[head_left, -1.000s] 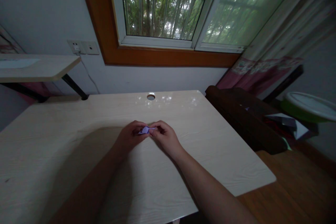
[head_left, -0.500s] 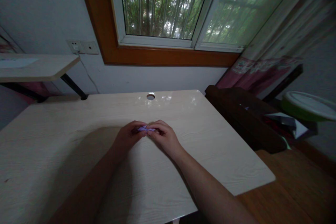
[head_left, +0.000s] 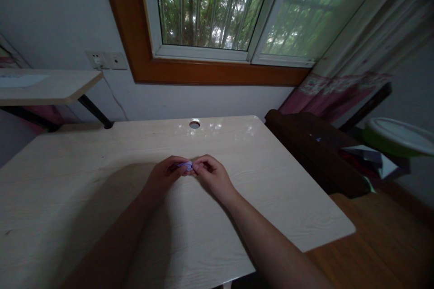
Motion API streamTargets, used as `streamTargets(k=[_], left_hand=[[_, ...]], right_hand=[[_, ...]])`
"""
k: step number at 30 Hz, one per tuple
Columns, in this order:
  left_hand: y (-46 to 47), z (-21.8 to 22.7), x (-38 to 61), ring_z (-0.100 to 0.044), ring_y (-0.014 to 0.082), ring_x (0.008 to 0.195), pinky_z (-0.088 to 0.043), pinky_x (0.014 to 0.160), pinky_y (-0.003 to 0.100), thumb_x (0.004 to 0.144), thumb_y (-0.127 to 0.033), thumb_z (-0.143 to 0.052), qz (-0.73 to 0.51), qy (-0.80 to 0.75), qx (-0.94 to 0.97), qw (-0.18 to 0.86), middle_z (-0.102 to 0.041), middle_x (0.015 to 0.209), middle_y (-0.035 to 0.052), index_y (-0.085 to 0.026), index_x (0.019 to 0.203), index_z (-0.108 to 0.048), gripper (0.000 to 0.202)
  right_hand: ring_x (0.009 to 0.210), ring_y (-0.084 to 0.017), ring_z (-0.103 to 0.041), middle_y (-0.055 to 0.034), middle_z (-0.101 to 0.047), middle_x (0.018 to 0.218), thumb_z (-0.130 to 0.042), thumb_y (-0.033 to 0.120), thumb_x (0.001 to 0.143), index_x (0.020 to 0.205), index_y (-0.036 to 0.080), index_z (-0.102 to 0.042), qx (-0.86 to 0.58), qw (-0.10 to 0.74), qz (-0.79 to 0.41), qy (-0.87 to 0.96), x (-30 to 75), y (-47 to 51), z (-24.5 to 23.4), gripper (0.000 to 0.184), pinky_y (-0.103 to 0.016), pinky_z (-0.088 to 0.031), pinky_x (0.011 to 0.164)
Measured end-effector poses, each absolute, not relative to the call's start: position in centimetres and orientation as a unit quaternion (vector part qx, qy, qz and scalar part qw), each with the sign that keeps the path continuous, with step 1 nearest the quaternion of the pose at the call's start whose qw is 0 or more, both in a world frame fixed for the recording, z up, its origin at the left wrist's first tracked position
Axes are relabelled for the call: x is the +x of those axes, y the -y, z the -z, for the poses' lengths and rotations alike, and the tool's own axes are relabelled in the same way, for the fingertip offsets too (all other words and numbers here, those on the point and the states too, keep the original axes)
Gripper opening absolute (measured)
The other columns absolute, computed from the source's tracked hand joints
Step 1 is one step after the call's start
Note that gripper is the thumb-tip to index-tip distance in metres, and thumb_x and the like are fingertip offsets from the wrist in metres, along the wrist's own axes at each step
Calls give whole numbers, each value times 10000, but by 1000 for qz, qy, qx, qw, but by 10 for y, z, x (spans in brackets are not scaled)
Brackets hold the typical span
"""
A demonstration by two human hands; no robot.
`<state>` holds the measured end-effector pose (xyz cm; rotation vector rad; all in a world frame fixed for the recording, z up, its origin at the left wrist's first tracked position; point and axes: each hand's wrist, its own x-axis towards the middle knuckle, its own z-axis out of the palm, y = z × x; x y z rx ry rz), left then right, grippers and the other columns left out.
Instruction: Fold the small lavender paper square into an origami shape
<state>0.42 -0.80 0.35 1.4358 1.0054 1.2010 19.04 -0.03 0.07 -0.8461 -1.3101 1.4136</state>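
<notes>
A small piece of folded purple paper (head_left: pixel 187 165) is held between my two hands, just above the pale wooden table (head_left: pixel 271 198). My left hand (head_left: pixel 166 174) is closed on its left side, thumb in front and fingers behind. From the right, my right hand (head_left: pixel 212 172) pinches the paper's other end between thumb and fingertips. Fingers cover much of the paper, so its full shape is hidden.
A round cable hole (head_left: pixel 194 124) is near the table's back edge. At the left stands a raised shelf (head_left: pixel 50 90) on black legs. To the right are a dark brown piece of furniture (head_left: pixel 298 144) and a green tub with a pale lid (head_left: pixel 400 137).
My right thumb and fingers have shifted slightly on the paper, and its visible part looks more bunched up. My left hand has hardly moved.
</notes>
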Motion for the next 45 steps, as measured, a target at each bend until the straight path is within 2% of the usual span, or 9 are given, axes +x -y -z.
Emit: streamTargets(k=[5, 12, 18, 25, 30, 39, 45], left_hand=[[4, 5, 2, -718, 178, 822, -579, 813, 315, 849, -351, -700, -483, -422, 600, 478, -767, 902, 45, -195, 1024, -719, 235], [3, 8, 0, -697, 160, 801, -560, 759, 273, 854, -329, -709, -500, -404, 613, 460, -746, 868, 30, -206, 1033, -710, 217], [3, 5, 3, -690, 158, 751, -569, 720, 278, 873, -328, -691, -516, -389, 610, 459, -728, 816, 29, -190, 1003, -688, 189], [2, 6, 2, -675, 172, 890, -587, 774, 308, 873, -297, -696, -551, -362, 642, 392, -654, 1066, 83, -189, 947, -667, 134], [5, 2, 1, -673, 171, 901, -591, 785, 317, 898, -280, -665, -533, -372, 671, 357, -635, 1039, 78, -197, 966, -678, 109], [5, -4, 2, -668, 147, 830, -596, 706, 246, 867, -226, -681, -514, -415, 712, 237, -664, 928, 52, -200, 907, -689, 49], [6, -1, 5, -675, 155, 860, -614, 738, 277, 850, -149, -637, -515, -403, 720, 232, -649, 958, 49, -208, 934, -660, 105]], right_hand=[[717, -155, -678, -14, -708, 752, -762, 390, 789, 855, 208, -649, -347, 503, -596, 521, 190, -1, 0, 224, -307, -544, 729], [676, -133, -659, -8, -706, 727, -769, 350, 782, 842, 190, -649, -345, 518, -606, 495, 187, -3, 3, 209, -273, -524, 689], [657, -135, -663, -5, -705, 723, -781, 336, 755, 838, 191, -659, -358, 523, -611, 475, 187, -2, -3, 207, -281, -537, 681], [669, -138, -650, -6, -692, 734, -745, 289, 790, 869, 191, -674, -375, 546, -562, 496, 188, -2, -2, 145, -272, -516, 676], [714, -157, -664, -22, -696, 773, -707, 269, 827, 886, 195, -690, -384, 546, -516, 537, 190, -2, -2, 96, -282, -518, 692], [748, -173, -674, -30, -699, 820, -714, 305, 839, 907, 218, -690, -396, 546, -471, 569, 191, -1, 2, 114, -296, -542, 709], [784, -169, -678, -41, -706, 878, -723, 306, 840, 949, 228, -693, -388, 522, -459, 605, 190, 0, 8, 137, -288, -540, 716]])
